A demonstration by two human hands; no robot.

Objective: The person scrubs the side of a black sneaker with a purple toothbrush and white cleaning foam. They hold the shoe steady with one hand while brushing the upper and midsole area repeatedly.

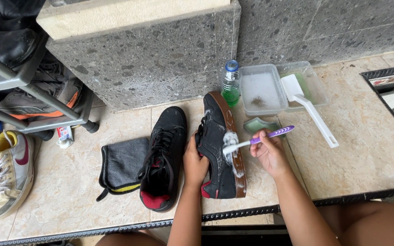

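1. At the far left, a cream sneaker (6, 171) with a dark red mark lies on the tiled floor (69, 182), near a grey shoe rack (33, 77).
2. A grey cloth (123, 164) lies flat just left of a black shoe (165, 155) that sits on its sole.
3. The left hand (194, 163) has its grip clamped on the side of a second black shoe (217, 150). This shoe is tipped on its side, so its brown sole faces right.
4. White foam sits on that shoe's edge.
5. The right hand (269, 152) has its grip closed tight on a purple and white toothbrush (257, 140). The brush head touches the foam.
6. Farther away stand a small bottle (230, 84) of green liquid, a clear tub (261, 89) of soapy water and a white brush (308, 109).
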